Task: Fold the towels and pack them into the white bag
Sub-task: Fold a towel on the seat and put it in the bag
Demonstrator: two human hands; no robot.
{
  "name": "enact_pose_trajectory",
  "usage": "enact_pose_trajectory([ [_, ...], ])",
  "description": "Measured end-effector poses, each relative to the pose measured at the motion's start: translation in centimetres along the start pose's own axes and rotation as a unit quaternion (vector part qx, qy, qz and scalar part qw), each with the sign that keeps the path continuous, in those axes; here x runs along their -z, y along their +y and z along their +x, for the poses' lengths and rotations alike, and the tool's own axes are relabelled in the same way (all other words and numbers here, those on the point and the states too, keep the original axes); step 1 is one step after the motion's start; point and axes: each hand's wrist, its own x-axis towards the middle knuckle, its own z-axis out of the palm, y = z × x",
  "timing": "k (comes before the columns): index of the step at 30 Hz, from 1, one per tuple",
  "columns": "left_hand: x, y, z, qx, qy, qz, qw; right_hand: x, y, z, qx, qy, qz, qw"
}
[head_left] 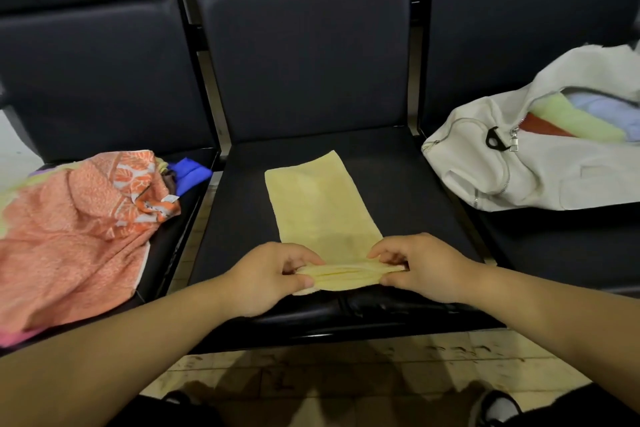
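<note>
1. Left chair (104, 80): a loose heap of unfolded cloths. An orange patterned towel (76, 229) lies on top, a blue cloth (188, 173) shows at the heap's far right edge, and pale green and pink edges peep out along its left side.

2. Left hand (273, 274): the forearm enters from the lower left corner and reaches forward over the front edge of the middle seat (408, 198). The hand is back up and the fingers are curled. Thumb and fingertips pinch the near left corner of the yellow towel (318, 205).

3. Yellow towel: a long narrow strip on the middle seat. It lies flat and runs away from the person, with its far end slanting a little to the left. The near end is gathered into soft ridges between the two hands, at the seat's front edge (the ridges lie just under both sets of fingertips).

4. Right hand (422, 267): the forearm enters from the lower right corner, mirroring the left. The fingers are curled, and thumb and fingertips pinch the towel's near right corner. The hands are near each other but apart.

5. White bag (540, 177): slumped on the right seat (554, 246), well apart from the yellow towel. Its zip is open and a black ring pull (493, 139) hangs at the front. Inside are a red cloth (543, 127), a pale green towel (571, 118) and a light blue towel (606, 108).

6. Below the seats: tiled floor (346, 371), and a dark shoe (498, 406) at the bottom right.
</note>
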Motion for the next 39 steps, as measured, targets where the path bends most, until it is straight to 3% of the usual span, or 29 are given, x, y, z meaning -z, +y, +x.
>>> enact_pose_trajectory([
  [4, 2.9, 0.8, -1.1, 0.023, 0.004, -0.097, 0.995, 1.3, -1.8, 0.2, -0.028, -0.053, 0.084, 0.995],
  [8, 5.9, 1.4, -1.5, 0.065, -0.033, -0.187, 0.980, 3.3, -3.3, 1.1, -0.058, -0.094, 0.288, 0.951],
  [11, 7.3, 1.0, -0.6, 0.081, -0.002, -0.228, 0.970, 4.3, -4.3, 2.9, -0.078, -0.047, 0.378, 0.921],
  [14, 8.3, 0.5, 1.1, 0.091, 0.054, -0.237, 0.966, 5.2, -4.9, 5.4, -0.092, 0.017, 0.398, 0.913],
  [21, 10.1, -0.9, 6.5, 0.086, 0.146, -0.204, 0.964, 5.8, -3.9, 12.3, -0.114, 0.101, 0.373, 0.915],
  [30, 10.0, -5.1, 13.4, 0.157, 0.274, -0.139, 0.939, 3.7, -0.4, 18.7, -0.157, 0.146, 0.317, 0.924],
  [33, 9.3, -5.9, 13.0, 0.154, 0.331, -0.039, 0.930, 3.6, 0.4, 19.0, -0.174, 0.202, 0.314, 0.911],
  [35, 8.6, -5.1, 11.7, 0.085, 0.308, 0.053, 0.946, 4.0, 0.5, 18.1, -0.144, 0.205, 0.214, 0.944],
  [39, 6.1, -3.0, 9.1, -0.052, 0.133, 0.153, 0.978, 3.8, -0.5, 13.8, 0.010, 0.112, 0.031, 0.993],
])
